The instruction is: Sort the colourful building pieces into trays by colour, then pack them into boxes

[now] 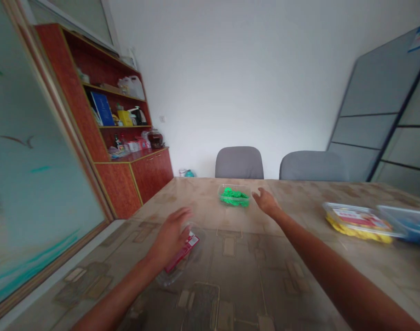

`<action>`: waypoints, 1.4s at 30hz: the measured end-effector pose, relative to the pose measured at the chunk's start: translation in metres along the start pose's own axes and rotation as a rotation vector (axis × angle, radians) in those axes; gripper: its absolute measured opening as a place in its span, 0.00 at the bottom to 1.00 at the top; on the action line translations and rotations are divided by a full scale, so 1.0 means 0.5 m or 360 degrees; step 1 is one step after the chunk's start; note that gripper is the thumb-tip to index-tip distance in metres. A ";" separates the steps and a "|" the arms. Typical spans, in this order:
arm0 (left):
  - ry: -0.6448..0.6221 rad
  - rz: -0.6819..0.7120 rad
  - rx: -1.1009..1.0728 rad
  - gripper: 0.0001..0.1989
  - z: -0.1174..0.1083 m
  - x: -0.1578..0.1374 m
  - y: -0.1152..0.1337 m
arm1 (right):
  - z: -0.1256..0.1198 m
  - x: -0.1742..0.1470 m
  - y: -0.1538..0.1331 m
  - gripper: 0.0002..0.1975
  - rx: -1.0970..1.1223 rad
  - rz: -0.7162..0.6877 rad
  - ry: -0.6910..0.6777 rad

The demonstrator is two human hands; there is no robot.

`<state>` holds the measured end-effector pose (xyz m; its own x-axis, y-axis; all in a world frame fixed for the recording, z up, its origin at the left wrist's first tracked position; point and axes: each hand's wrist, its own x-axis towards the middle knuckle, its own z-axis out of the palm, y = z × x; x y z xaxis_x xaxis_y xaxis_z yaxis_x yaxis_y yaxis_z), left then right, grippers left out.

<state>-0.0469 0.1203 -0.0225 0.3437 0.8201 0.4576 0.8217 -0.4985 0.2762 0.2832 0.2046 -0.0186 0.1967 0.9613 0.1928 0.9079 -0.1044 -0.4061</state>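
Note:
A clear plastic box [250,189] stands toward the far side of the table, with green pieces [233,196] inside whose kind is too small to tell. Just to its right is my right hand [266,201], fingers apart and nothing held. Nearer to me on the left, a clear plastic lid [171,277] with a red-and-white label [185,252] lies on the table. My left hand [169,240] is over this lid and covers part of it, its fingers stretched out and slightly blurred. Whether it touches the lid is hard to see.
On the right of the patterned table [230,276] sit a labelled clear container [361,218] with yellow contents and another container [410,225] with blue contents. Two grey chairs [239,162] stand behind the far edge. A wooden shelf cabinet [134,172] is at the left.

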 end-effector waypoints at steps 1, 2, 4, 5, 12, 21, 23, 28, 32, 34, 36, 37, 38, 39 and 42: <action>0.0010 0.0117 -0.0040 0.19 0.005 0.014 0.020 | 0.007 0.007 -0.005 0.17 -0.0040 -0.0060 0.0008; -0.0010 0.0213 -0.0074 0.20 0.010 0.030 0.039 | 0.013 0.011 -0.010 0.18 -0.0074 -0.0135 -0.0003; -0.0086 0.0278 -0.0090 0.20 0.022 0.064 0.073 | 0.021 0.014 -0.017 0.21 -0.0137 -0.0295 -0.0067; -0.0113 0.0285 -0.0089 0.21 0.030 0.081 0.086 | 0.024 0.014 -0.021 0.22 -0.0166 -0.0366 -0.0107; -0.0367 0.0245 -0.0044 0.38 0.092 0.206 0.110 | 0.035 0.042 -0.039 0.23 -0.0295 -0.0520 -0.0214; -0.0569 0.0103 0.0049 0.43 0.115 0.248 0.100 | 0.058 0.024 -0.008 0.14 -0.0223 -0.0888 -0.0150; -0.0603 0.0097 0.0045 0.46 0.112 0.239 0.105 | 0.057 -0.005 0.002 0.15 -0.0178 -0.0931 -0.0088; -0.0720 0.0162 0.0004 0.54 0.087 0.206 0.125 | 0.026 -0.124 0.021 0.18 -0.0116 -0.1106 0.0003; -0.0948 0.0378 -0.0173 0.56 0.046 0.133 0.155 | -0.008 -0.259 0.038 0.23 -0.0161 -0.1219 0.0058; -0.0965 0.0454 -0.0339 0.54 0.019 0.076 0.177 | -0.023 -0.329 0.049 0.27 -0.0188 -0.1300 0.0127; -0.0918 0.0405 -0.0450 0.53 -0.002 0.010 0.199 | -0.037 -0.391 0.060 0.29 -0.0217 -0.1364 0.0175; -0.0913 0.0370 -0.0478 0.54 -0.006 -0.024 0.209 | -0.044 -0.417 0.066 0.32 -0.0239 -0.1364 0.0186; -0.0923 0.0318 -0.0496 0.55 -0.006 -0.057 0.217 | -0.049 -0.440 0.071 0.35 -0.0258 -0.1363 0.0202; -0.0954 0.0268 -0.0507 0.55 -0.002 -0.089 0.223 | -0.053 -0.458 0.075 0.38 -0.0272 -0.1362 0.0203; -0.1024 0.0162 -0.0478 0.41 0.025 -0.168 0.230 | -0.055 -0.495 0.087 0.38 -0.0272 -0.1415 0.0146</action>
<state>0.0242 -0.0024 -0.0399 0.6879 0.7224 -0.0702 0.6426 -0.5613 0.5215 0.2841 -0.0450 -0.0594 -0.5804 0.6822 0.4448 0.7800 0.6226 0.0628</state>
